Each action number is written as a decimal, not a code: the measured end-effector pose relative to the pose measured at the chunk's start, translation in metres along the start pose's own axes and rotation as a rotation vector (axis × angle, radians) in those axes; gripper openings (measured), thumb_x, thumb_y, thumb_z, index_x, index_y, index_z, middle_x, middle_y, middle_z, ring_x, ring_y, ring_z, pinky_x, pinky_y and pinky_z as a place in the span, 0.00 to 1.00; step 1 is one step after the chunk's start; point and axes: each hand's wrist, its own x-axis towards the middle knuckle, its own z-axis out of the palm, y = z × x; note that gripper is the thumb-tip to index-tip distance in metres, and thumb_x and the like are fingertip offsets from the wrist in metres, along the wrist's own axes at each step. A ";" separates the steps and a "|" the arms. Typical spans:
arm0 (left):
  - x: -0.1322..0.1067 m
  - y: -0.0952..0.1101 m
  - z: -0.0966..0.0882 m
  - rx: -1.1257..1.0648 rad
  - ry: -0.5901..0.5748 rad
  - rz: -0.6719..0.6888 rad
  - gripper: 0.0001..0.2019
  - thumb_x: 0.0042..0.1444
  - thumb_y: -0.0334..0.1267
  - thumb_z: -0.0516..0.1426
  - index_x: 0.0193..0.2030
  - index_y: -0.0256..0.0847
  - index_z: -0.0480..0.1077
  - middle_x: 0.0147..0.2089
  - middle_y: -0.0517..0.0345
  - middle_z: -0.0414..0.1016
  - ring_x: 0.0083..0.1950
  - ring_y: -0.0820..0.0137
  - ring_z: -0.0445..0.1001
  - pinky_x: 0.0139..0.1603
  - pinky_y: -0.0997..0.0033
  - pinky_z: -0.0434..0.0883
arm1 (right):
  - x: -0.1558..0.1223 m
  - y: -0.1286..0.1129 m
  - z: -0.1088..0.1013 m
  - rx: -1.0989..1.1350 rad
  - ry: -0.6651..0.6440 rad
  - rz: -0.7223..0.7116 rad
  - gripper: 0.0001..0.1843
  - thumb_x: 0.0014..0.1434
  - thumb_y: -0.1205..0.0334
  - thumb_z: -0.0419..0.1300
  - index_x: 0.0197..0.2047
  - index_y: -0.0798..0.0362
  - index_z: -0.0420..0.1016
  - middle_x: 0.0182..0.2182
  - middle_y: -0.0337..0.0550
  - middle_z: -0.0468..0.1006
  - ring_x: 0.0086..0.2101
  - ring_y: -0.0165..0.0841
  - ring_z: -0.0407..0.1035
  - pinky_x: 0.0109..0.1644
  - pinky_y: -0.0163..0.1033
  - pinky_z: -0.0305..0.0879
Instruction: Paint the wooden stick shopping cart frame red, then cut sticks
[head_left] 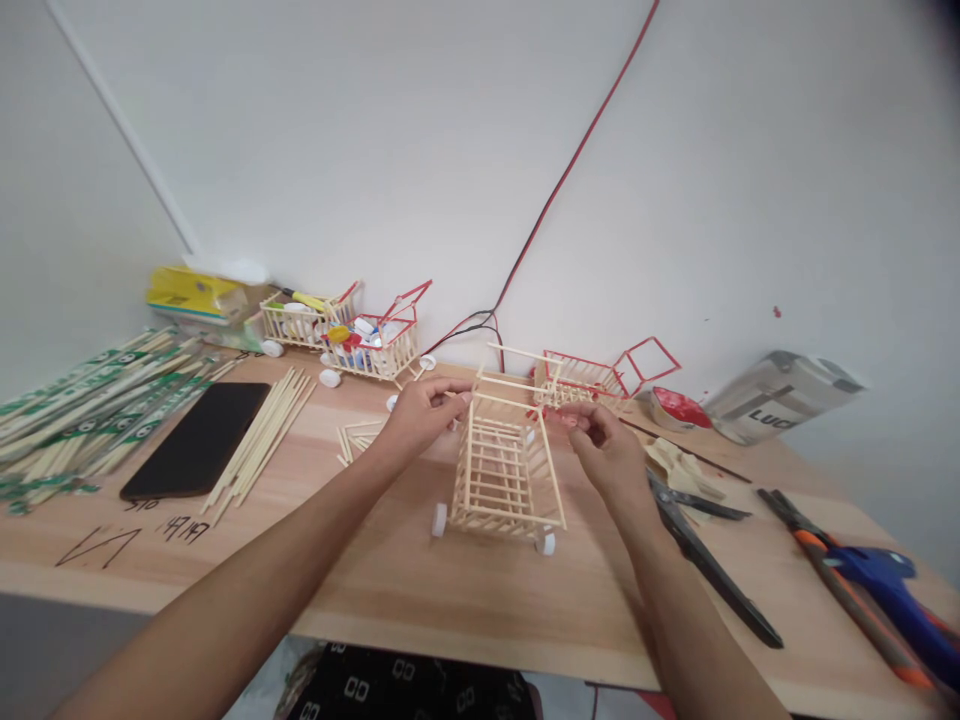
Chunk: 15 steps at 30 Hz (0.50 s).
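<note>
Centre of frame: saw stick cart point(499, 465) between both hands, stretched lengthwise up-frame; pinched at far-left corner by left hand point(421, 413), seemingly nearer; couldn't tell grip of right hand point(604, 448), beside far-right corner.

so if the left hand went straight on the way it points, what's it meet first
Most likely the unpainted stick shopping cart, at its far left corner; the left hand looks very near it, though contact is unclear.
</note>
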 end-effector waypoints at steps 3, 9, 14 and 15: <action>0.000 -0.001 -0.001 -0.002 0.005 0.009 0.15 0.52 0.38 0.60 0.45 0.33 0.78 0.25 0.59 0.75 0.23 0.76 0.68 0.28 0.76 0.69 | -0.001 -0.003 -0.002 0.008 -0.003 -0.003 0.15 0.52 0.62 0.53 0.41 0.52 0.76 0.26 0.36 0.69 0.26 0.29 0.61 0.32 0.35 0.58; 0.000 -0.003 -0.001 -0.022 0.006 0.026 0.15 0.51 0.38 0.59 0.44 0.34 0.79 0.24 0.59 0.74 0.23 0.76 0.69 0.27 0.76 0.69 | -0.003 -0.005 -0.003 -0.013 -0.043 0.010 0.17 0.60 0.56 0.50 0.47 0.52 0.75 0.22 0.34 0.65 0.25 0.31 0.60 0.32 0.38 0.57; 0.001 -0.003 0.000 -0.017 0.008 0.025 0.15 0.51 0.38 0.60 0.44 0.34 0.79 0.24 0.60 0.74 0.23 0.76 0.69 0.27 0.76 0.69 | -0.001 -0.007 0.000 0.428 -0.098 0.169 0.14 0.60 0.53 0.53 0.44 0.51 0.71 0.19 0.28 0.53 0.19 0.26 0.51 0.24 0.34 0.50; 0.001 -0.002 0.000 -0.018 0.008 0.022 0.15 0.51 0.38 0.60 0.44 0.34 0.79 0.24 0.60 0.74 0.23 0.76 0.68 0.27 0.76 0.69 | -0.001 -0.008 0.000 0.511 -0.109 0.204 0.14 0.59 0.53 0.54 0.44 0.51 0.70 0.18 0.27 0.51 0.18 0.25 0.49 0.23 0.33 0.47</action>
